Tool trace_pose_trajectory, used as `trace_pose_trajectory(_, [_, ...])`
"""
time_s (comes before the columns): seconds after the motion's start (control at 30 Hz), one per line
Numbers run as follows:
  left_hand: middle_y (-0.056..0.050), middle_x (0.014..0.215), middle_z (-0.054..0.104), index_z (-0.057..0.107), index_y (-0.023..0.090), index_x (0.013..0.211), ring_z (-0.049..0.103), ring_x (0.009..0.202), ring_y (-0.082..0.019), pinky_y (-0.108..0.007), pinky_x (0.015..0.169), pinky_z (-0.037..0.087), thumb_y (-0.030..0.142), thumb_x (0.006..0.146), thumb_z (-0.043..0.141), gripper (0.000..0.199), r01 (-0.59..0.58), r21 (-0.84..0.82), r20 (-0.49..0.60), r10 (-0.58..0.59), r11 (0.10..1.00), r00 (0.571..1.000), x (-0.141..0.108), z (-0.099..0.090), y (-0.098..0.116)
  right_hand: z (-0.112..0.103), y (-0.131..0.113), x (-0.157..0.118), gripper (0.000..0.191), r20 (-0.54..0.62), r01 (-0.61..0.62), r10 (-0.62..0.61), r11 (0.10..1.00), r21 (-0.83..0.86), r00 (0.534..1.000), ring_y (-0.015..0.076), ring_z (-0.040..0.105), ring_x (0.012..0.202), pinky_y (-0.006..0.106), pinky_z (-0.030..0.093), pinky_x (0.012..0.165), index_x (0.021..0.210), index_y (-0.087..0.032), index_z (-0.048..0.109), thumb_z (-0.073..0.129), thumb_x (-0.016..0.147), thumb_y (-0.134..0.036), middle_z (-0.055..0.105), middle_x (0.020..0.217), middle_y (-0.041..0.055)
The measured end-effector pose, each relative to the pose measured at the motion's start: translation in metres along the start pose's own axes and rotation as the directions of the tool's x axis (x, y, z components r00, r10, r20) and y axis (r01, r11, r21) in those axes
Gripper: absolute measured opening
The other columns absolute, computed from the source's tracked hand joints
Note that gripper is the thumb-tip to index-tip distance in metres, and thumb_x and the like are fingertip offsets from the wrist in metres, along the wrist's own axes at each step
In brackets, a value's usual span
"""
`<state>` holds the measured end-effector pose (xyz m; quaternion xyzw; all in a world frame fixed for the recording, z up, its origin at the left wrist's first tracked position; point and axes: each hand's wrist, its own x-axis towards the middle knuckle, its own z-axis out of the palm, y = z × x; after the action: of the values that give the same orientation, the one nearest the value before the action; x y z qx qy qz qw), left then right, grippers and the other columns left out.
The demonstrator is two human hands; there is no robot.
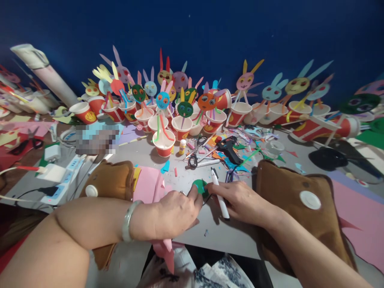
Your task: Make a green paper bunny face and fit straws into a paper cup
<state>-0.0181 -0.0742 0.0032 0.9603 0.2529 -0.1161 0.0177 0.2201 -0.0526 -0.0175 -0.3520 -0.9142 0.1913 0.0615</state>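
My left hand (pixel 177 212), fingers bent and closed, pinches the near-left edge of a small green paper disc (pixel 200 186) above the grey table. A jade-like bangle (pixel 128 224) rings that wrist. In my right hand (pixel 244 202) a white pen (pixel 222 202) with a black clip is held slantwise, its clip end pointing away from me. The right fingertips touch the disc's right edge, where a little blue patch shows. A thin dark line runs below the disc between both hands; I cannot make out what it is.
Behind stand red-and-white paper cups (pixel 164 149) with paper rabbit heads. Scissors (pixel 196 154), a black glue gun (pixel 230 148), a glue stick (pixel 183 147) and paper scraps lie ahead. Brown cushioned pads (pixel 279 192) flank my arms; a power strip (pixel 64 184) is left.
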Motion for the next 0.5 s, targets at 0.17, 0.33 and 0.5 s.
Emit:
trace_pose_trajectory(0.17, [-0.024, 0.124, 0.058, 0.049, 0.003, 0.134, 0.066, 0.078, -0.02, -0.028, 0.049, 0.048, 0.045, 0.1, 0.041, 0.054, 0.039, 0.013, -0.006, -0.039, 0.999, 0.999, 0.0002, 0.0016, 0.0019, 0.0009, 0.0013, -0.0003, 0.021, 0.012, -0.001, 0.001, 1.0, -0.009, 1.0, 0.0155, 0.061, 0.067, 0.026, 0.036, 0.06, 0.107, -0.019, 0.06, 0.047, 0.091, -0.015, 0.067, 0.082, 0.0053])
trace_pose_trajectory(0.33, [-0.026, 0.126, 0.057, 0.05, 0.003, 0.132, 0.067, 0.079, -0.02, -0.027, 0.049, 0.048, 0.044, 0.102, 0.038, 0.052, 0.004, 0.003, 0.039, -0.005, 1.0, 0.999, 0.0015, 0.0025, 0.001, 0.0004, 0.0007, -0.0001, 0.024, -0.028, 0.011, -0.011, 1.0, 0.005, 1.0, 0.0159, 0.062, 0.068, 0.025, 0.037, 0.061, 0.109, -0.02, 0.061, 0.048, 0.09, -0.015, 0.068, 0.082, 0.0053])
trace_pose_trajectory(0.5, [-0.027, 0.129, 0.056, 0.052, 0.004, 0.131, 0.068, 0.08, -0.021, -0.028, 0.05, 0.048, 0.044, 0.101, 0.04, 0.052, 0.018, 0.005, 0.008, -0.018, 1.0, 1.0, 0.0001, 0.0012, 0.0006, -0.0005, -0.0003, 0.0002, 0.021, 0.009, 0.001, -0.001, 1.0, -0.008, 1.0, 0.0164, 0.063, 0.072, 0.026, 0.037, 0.062, 0.108, -0.019, 0.058, 0.044, 0.094, -0.015, 0.068, 0.084, 0.006])
